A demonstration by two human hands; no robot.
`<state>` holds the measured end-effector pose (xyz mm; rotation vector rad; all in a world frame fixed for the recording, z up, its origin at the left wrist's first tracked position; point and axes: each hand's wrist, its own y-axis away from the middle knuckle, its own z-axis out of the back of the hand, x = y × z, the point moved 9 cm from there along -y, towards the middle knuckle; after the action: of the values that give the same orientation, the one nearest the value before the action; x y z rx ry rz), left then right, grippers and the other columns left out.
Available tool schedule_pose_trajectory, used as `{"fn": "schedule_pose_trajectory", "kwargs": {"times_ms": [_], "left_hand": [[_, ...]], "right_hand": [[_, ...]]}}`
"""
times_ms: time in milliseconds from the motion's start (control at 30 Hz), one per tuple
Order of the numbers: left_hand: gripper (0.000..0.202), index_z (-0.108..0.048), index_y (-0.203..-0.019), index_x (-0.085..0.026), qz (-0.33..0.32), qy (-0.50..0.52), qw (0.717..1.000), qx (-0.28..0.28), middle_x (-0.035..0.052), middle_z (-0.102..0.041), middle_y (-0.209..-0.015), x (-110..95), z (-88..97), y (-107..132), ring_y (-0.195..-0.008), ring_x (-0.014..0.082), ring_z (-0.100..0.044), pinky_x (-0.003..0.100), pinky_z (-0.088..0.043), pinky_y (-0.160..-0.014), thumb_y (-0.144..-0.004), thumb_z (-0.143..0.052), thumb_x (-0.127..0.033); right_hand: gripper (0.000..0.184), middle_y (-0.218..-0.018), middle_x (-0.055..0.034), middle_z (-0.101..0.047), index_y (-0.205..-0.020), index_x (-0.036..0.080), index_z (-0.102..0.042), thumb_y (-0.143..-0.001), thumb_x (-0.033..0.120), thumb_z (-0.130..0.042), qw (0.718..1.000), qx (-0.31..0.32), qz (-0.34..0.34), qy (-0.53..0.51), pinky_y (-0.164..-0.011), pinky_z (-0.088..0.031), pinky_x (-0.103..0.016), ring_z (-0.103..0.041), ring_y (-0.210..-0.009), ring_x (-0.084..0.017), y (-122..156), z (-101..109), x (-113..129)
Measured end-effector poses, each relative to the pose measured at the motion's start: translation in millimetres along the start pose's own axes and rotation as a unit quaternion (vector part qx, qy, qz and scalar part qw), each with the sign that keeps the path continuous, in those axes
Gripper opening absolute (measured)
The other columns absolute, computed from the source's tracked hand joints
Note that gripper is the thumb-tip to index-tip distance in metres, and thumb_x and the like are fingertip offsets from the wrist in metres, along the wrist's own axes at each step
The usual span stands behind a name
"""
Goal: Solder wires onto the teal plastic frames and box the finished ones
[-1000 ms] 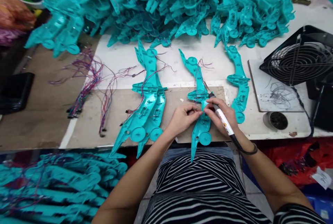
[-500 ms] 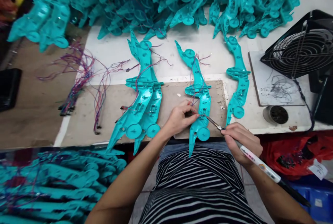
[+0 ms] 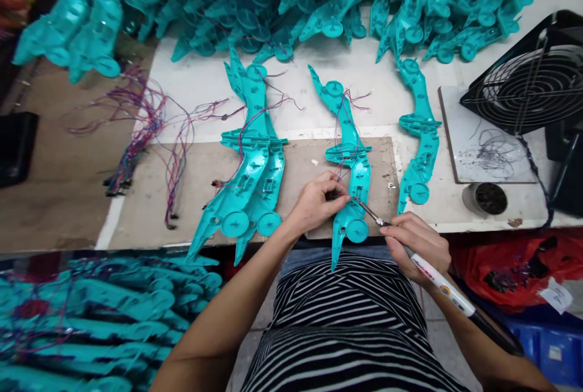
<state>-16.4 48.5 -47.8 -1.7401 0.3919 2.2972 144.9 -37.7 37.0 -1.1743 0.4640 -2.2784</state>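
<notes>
Holds a soldering iron [image 3: 439,283] in the right hand [image 3: 419,243], with the grip closed around the handle and the tip at the lower half of the middle teal plastic part [image 3: 350,133], located on the desk [image 3: 446,205] between an overlapping teal pair [image 3: 257,155] and a single teal piece [image 3: 426,146]. Pinches thin wires [image 3: 337,125] between thumb and fingers of the left hand [image 3: 314,204], beside the same part.

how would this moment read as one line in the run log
left hand: seems to pinch thin wire; right hand: holds soldering iron, tip at teal plastic part; wire bundle: left; fan: right
</notes>
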Motion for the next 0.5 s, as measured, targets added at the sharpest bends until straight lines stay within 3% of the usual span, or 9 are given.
{"fn": "schedule_pose_trajectory", "kwargs": {"times_ms": [233, 500], "left_hand": [[0.009, -0.070, -0.070, -0.018, -0.002, 0.002, 1.000, 0.002, 0.0034, -0.059, -0.079, 0.3, -0.5, -0.5, -0.080, 0.0175, -0.056, 0.030, -0.042, -0.075, -0.077, -0.071, -0.023], [0.010, -0.069, -0.070, -0.017, -0.003, -0.003, 1.000, 0.004, 0.0036, -0.060, -0.080, 0.9, -1.4, -0.1, -0.082, 0.0172, -0.056, 0.030, -0.043, -0.077, -0.078, -0.071, -0.023]], "right_hand": [[0.035, -0.069, -0.0025, -0.063, -0.108, 0.023, -0.069, -0.080, 0.004, -0.060, 1.000, 0.001, 0.014, -0.006, -0.060, -0.054, -0.031, -0.060, -0.066, -0.018, 2.2, 0.4, 0.9], [0.031, -0.069, -0.0026, -0.063, -0.105, 0.022, -0.070, -0.081, 0.004, -0.060, 1.000, -0.013, 0.009, 0.005, -0.061, -0.055, -0.033, -0.061, -0.067, -0.018, 3.5, 4.9, 0.9]]}}
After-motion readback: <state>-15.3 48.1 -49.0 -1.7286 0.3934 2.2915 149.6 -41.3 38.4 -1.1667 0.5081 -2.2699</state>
